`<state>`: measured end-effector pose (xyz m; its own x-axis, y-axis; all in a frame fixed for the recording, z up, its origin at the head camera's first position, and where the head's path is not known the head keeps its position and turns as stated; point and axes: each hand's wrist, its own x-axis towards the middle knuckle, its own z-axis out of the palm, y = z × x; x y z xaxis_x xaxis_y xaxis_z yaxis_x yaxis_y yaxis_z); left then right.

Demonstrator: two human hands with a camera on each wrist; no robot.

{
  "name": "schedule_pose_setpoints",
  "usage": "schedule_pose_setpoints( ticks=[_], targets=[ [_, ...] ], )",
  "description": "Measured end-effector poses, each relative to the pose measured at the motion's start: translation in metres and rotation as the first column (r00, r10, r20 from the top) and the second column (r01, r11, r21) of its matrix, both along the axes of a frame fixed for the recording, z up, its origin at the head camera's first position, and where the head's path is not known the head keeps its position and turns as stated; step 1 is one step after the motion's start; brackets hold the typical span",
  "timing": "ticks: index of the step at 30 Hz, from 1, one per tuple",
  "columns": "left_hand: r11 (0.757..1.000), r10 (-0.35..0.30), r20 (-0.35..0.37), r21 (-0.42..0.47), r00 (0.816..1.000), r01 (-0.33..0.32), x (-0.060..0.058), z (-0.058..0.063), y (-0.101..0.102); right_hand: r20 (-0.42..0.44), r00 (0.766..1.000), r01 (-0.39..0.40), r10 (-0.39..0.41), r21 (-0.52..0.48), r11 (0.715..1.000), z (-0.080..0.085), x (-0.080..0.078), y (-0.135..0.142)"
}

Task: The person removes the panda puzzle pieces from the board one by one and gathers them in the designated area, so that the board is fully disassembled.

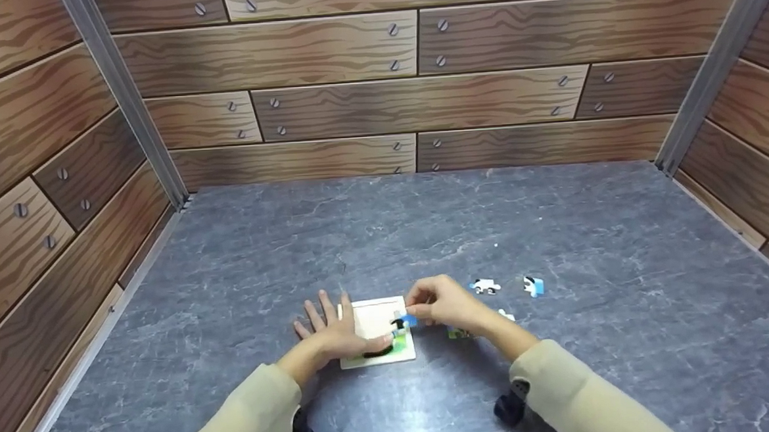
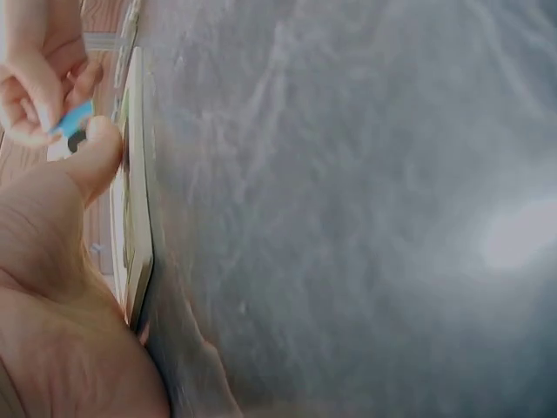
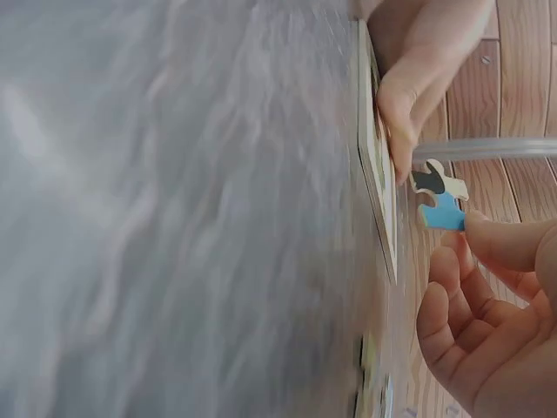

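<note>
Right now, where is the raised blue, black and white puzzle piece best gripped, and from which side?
Probably pinch the puzzle piece by its blue end, coming from the right as the right hand does: that end faces away from the left hand, leaving the black-and-white part outside the pinch.

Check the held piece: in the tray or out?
Out: the right hand pinches the piece above the tray, a gap showing in the right wrist view.

Wd-look walls (image 1: pixel 403 63), gry tbl (image 1: pixel 359 237), metal cnr posts (image 1: pixel 127 94)
</note>
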<state>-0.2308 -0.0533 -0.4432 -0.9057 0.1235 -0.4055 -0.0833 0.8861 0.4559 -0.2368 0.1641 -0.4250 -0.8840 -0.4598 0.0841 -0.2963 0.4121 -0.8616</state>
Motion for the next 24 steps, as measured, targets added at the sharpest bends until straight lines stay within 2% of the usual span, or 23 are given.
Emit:
schedule_pose_setpoints(
  ticks=[8, 15, 21, 24],
  targets=[
    [0.989, -0.055, -0.042, 0.137, 0.998, 0.06, 0.0, 0.003, -0.014, 0.037, 0.997, 0.061, -0.06, -0.02, 0.998, 0.002, 0.002, 0.031],
    [0.974, -0.154, -0.065, 0.158, 0.986, 0.162, -0.001, 0.005, -0.028, 0.056, 0.993, 0.104, -0.102, -0.029, 0.994, 0.004, 0.006, 0.062],
    [0.947, -0.313, -0.023, 0.07, 0.949, 0.314, -0.006, 0.009, -0.045, 0.061, 0.986, 0.158, -0.156, -0.025, 0.987, 0.008, 0.011, 0.086],
    [0.933, -0.354, -0.004, 0.064, 0.935, 0.353, -0.008, 0.009, -0.051, 0.073, 0.979, 0.19, -0.189, -0.004, 0.982, 0.009, 0.012, 0.097]
  ],
)
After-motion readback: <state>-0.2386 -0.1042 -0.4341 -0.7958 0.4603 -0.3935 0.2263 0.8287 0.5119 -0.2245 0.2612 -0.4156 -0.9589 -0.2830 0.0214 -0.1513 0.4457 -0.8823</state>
